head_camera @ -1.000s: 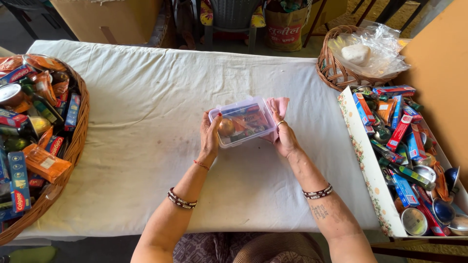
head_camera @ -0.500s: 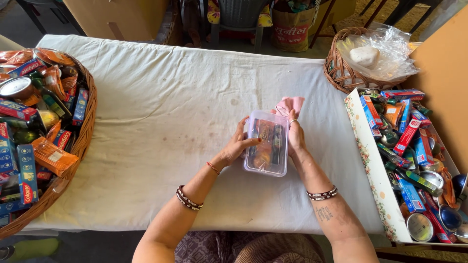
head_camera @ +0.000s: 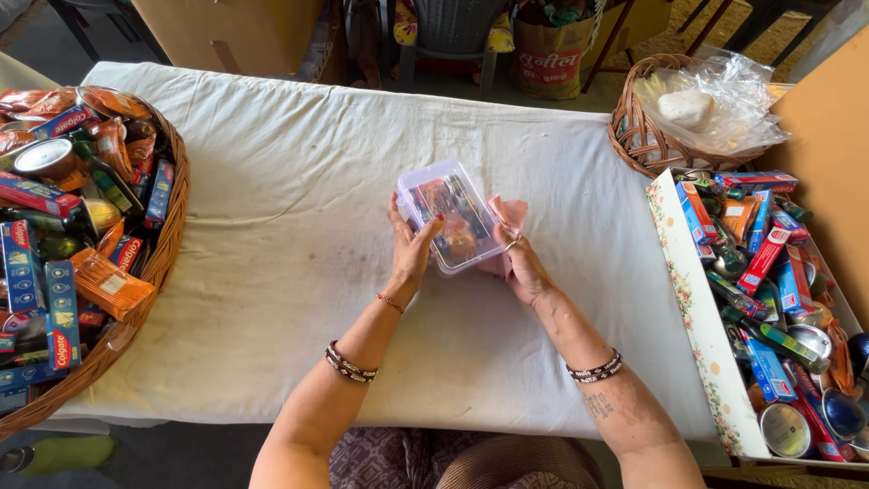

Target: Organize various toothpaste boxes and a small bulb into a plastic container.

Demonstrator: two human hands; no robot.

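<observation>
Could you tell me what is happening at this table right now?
A person holds a clear plastic box between both hands over the white-covered table: left hand on its near side, right hand beside it with a pink cloth. A wicker basket and a cardboard tray of small packaged goods flank them.

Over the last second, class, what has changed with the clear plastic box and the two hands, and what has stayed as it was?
The clear plastic box was turned between the hands, from lying crosswise to pointing away, tilted. The left hand and the right hand kept hold of it, the right one still with the pink cloth. The baskets and white tablecloth stayed put.
</observation>
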